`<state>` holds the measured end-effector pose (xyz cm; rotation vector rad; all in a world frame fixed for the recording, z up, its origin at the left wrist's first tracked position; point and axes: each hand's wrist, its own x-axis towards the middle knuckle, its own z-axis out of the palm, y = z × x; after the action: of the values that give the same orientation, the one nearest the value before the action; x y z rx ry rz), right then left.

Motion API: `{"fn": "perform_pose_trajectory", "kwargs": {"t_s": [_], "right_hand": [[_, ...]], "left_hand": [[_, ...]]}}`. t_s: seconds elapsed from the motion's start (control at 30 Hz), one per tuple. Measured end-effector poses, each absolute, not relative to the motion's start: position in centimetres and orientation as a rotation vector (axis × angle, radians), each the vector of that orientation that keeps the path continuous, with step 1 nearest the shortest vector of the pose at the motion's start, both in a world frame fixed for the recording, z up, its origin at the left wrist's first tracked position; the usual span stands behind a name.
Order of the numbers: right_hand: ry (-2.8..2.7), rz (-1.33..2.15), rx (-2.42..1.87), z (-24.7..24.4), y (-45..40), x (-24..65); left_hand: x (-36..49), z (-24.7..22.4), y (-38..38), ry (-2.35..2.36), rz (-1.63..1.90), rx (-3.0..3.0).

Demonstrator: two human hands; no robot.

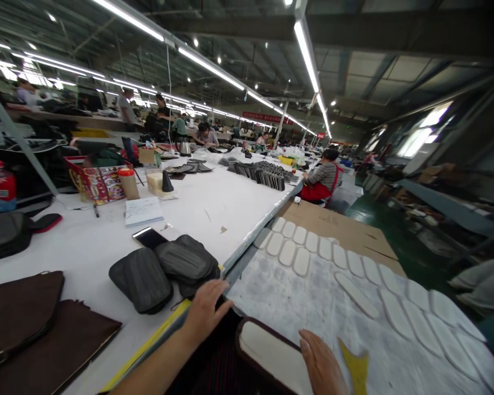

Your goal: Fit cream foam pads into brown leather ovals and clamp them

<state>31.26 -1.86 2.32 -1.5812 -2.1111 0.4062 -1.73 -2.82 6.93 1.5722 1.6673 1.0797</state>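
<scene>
A rounded oblong piece (267,351) with a white face and a dark brown rim lies low in front of me, partly cut off by the lower edge. My right hand (323,365) rests along its right side, fingers straight and close together. My left hand (206,310) is at the table edge, thumb apart from the stretched fingers, with nothing visibly gripped. Something dark shows under that thumb. Just beyond the left hand are black padded, ribbed pieces (185,258), some stacked, and another black padded piece (142,280).
Rows of white oval pieces (356,263) lie on the smeared grey board to the right, with a yellow fishtail-shaped piece (354,365). The white table (197,208) bears a phone (149,237), a paper pad (143,211) and brown leather (20,318). A co-worker (325,175) sits ahead.
</scene>
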Motion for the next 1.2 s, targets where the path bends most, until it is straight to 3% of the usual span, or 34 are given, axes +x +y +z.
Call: {"fn": "perform_pose_trajectory", "kwargs": {"t_s": [0.1,0.3,0.43,0.57,0.73,0.8,0.93,1.07,1.2], "right_hand": [[-2.178,0.387,-1.426,3.2,-2.4,31.4],[-2.205,0.568,-1.387,5.2,-2.6,27.2],[-2.283,0.614,-1.25,8.0,-2.1,22.1],[-2.392,0.383,-1.005,11.2,-1.1,14.4],[-2.619,0.228,-0.72,11.3,1.6,5.0],[-2.667,0.379,-0.739,10.6,2.8,2.9],[-2.07,1.189,-0.832,11.7,5.8,3.3],[-1.64,1.398,-0.879,14.9,7.9,10.6],[-1.461,2.025,-0.738,15.0,4.5,21.0]], "left_hand": [[-6.7,9.4,-1.4,2.088,0.953,1.792],[-12.8,11.3,0.1,1.933,0.902,1.768],[-13.6,11.7,0.1,1.937,1.163,1.567],[-13.9,11.6,0.5,2.026,1.532,1.221],[-13.9,13.6,0.1,2.184,1.86,0.95],[-13.6,15.8,-0.5,2.171,2.135,0.791],[-10.8,20.0,-1.6,1.63,2.591,0.623],[-5.2,19.3,-2.1,1.153,2.178,0.621],[-0.5,14.3,-3.2,1.144,1.679,0.506]]}}
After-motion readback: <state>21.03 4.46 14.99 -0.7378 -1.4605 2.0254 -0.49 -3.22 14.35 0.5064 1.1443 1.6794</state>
